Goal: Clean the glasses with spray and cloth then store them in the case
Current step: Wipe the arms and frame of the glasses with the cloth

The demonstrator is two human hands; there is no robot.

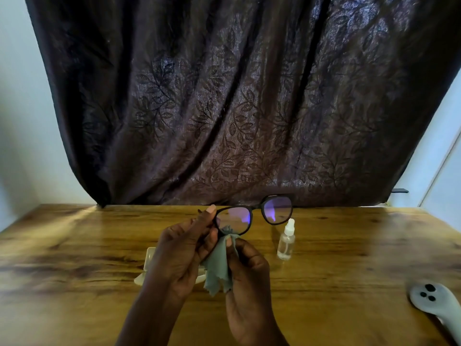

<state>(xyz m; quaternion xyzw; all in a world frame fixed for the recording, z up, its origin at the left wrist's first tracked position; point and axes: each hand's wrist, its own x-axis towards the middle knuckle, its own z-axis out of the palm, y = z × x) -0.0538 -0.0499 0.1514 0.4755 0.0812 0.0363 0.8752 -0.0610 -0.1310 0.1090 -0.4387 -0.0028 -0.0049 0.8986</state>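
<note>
Black-framed glasses are held up above the wooden table, lenses facing me with a purple glare. My left hand grips the frame at its left end. My right hand pinches a grey-green cloth against the lower edge of the left lens; the rest of the cloth hangs down between my hands. A small clear spray bottle with a white cap stands upright on the table, just right of my hands. A pale case lies behind my left hand, mostly hidden.
A dark leaf-patterned curtain hangs behind the table's far edge. A grey handheld controller with dark buttons lies at the table's near right. Pale walls stand on both sides.
</note>
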